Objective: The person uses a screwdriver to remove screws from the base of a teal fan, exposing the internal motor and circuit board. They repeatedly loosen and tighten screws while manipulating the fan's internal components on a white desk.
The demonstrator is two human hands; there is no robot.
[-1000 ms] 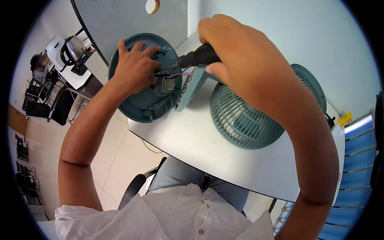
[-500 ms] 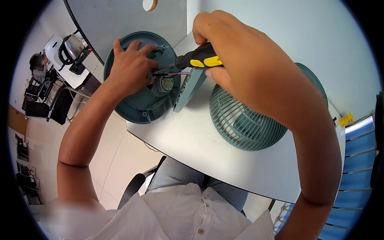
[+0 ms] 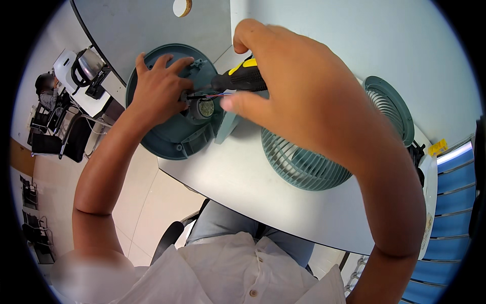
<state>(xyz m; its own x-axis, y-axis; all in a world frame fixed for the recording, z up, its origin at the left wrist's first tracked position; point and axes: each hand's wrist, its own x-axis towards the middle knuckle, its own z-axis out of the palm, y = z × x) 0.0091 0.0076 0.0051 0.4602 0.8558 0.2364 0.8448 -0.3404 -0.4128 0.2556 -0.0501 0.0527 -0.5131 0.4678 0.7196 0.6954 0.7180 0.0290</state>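
Screwdriver between hands, in the right

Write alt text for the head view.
A person's right hand is at a black-and-yellow screwdriver pointing into a round teal housing. The left hand is inside it, beside thin wires; a teal fan cage sits to the right on the white table.

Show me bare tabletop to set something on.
Free: the white tabletop between the green slatted plastic fan cage and the grey-blue trousers. Crowded: the round green plastic base, with left hand and black-and-yellow screwdriver over it.
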